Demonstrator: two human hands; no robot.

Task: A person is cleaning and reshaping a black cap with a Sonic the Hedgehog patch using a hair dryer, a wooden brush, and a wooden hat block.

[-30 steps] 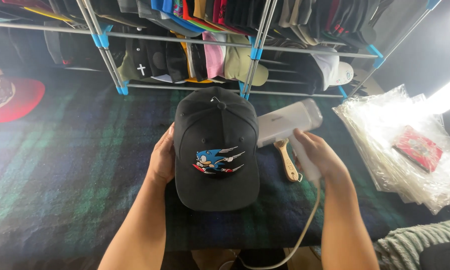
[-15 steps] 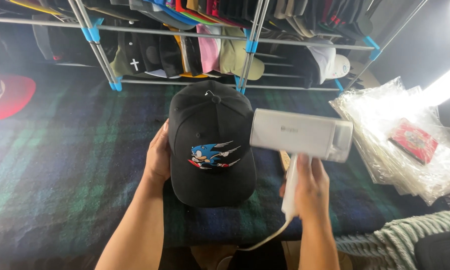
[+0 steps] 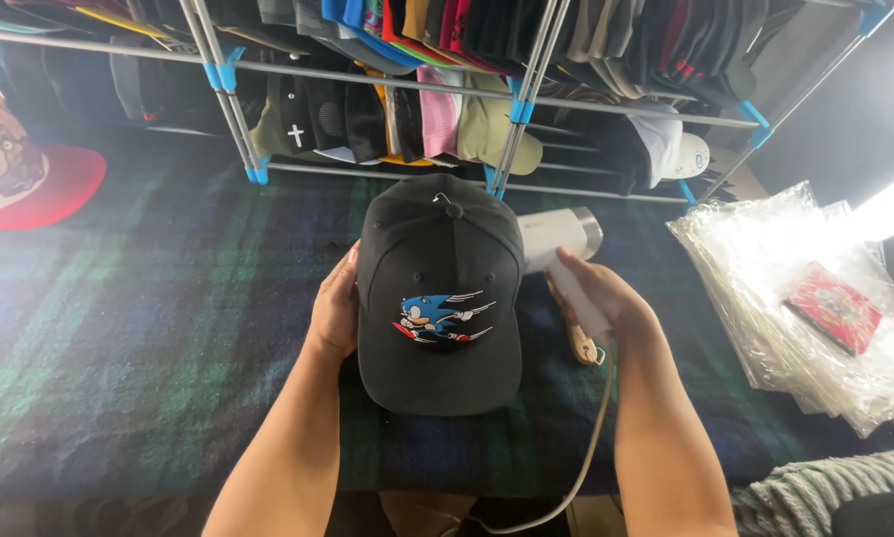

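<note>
1. One black cap (image 3: 439, 298) sits crown-up at the middle of the plaid cloth (image 3: 149, 338), brim toward the person, a blue cartoon patch on its front panel.
2. The left hand (image 3: 334, 306) cups the cap's left side — fingers together and curled against the crown, thumb on top near the seam.
3. The right hand (image 3: 598, 294) is wrapped around the handle of one white steamer (image 3: 558, 237), fingers closed tight on the grip; the steamer's head sits just beside the cap's right side, pointing toward it.
4. Handling call: the cap looks light, with a stiff front panel and brim and softer back panels, so the sides of the crown or the brim are the safe places to hold (pressing on the patch would likely dent the front).
5. The steamer looks heavier and rigid — its one cord (image 3: 588, 447) trails down off the near edge and could drag.
6. One wooden brush (image 3: 574, 336) lies just under the right hand, partly hidden.
7. Further out: one stack of clear bags (image 3: 815, 298) at right with a red item on top, one red-brimmed cap (image 3: 29, 179) at far left, and a metal rack (image 3: 527, 89) behind, packed with caps too many to count.
</note>
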